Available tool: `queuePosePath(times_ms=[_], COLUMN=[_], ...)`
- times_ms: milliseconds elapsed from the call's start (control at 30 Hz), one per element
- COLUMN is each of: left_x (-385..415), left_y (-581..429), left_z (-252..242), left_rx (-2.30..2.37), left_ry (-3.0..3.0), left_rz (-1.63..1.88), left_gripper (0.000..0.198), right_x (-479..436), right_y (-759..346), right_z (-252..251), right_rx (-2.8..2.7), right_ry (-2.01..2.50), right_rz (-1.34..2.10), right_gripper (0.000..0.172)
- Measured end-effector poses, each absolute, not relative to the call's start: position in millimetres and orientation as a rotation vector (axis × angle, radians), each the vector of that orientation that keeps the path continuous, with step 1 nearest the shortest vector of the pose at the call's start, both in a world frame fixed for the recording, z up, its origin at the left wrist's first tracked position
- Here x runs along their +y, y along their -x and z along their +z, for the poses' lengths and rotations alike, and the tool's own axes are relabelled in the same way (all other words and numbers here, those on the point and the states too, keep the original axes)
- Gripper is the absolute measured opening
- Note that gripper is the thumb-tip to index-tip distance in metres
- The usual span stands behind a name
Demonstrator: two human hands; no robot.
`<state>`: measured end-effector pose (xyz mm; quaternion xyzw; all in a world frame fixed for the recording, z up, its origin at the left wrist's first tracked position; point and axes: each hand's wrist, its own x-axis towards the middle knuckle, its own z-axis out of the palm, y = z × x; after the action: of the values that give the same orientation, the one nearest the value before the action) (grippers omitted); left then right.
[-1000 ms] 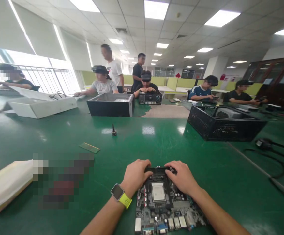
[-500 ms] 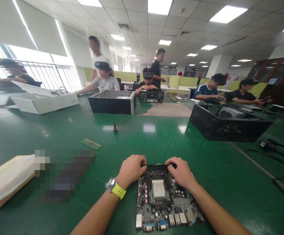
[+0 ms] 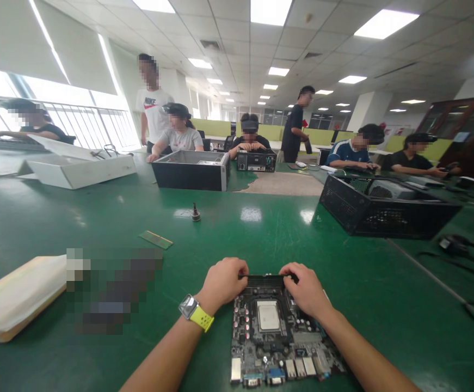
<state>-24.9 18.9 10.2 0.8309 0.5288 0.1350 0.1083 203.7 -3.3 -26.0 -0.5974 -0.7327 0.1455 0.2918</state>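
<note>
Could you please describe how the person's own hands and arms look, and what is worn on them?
The left hand has a square smartwatch at its wrist, with a silver-coloured case and a yellow-green strap with holes. The right hand shows no watch. No gloves or sleeves are visible.

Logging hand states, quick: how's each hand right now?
Left hand: curled at motherboard, far left corner; grip can't be told.
Right hand: curled at far right corner; grip can't be told.

Hiding the far corners of a black, rectangular circuit board (image 3: 275,335) under bare fingers (image 3: 242,268); blurring a dark, oblong object (image 3: 119,296) into blocks.
</note>
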Motion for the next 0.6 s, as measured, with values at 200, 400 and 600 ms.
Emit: queuePosePath(times_ms=[200,400,600], left_x=[7,-46,-70], left_y=[85,222,243], left_z=[21,3,-16], left_rx=[1.946,2.707,2.617], left_ry=[-2.428,-1.833,-1.664], left_rz=[0.594,0.315,0.254], left_gripper=[0.053,0.095,0.075], right_x=[-3,-2,0], right_y=[-205,-207,-209], right_z=[-29,-33,-33], right_rx=[-1.961,-1.954,-1.964], right_ry=[1.606,1.617,1.602], right_rz=[0.370,0.378,0.361], right_gripper=[0.026,0.028,0.027])
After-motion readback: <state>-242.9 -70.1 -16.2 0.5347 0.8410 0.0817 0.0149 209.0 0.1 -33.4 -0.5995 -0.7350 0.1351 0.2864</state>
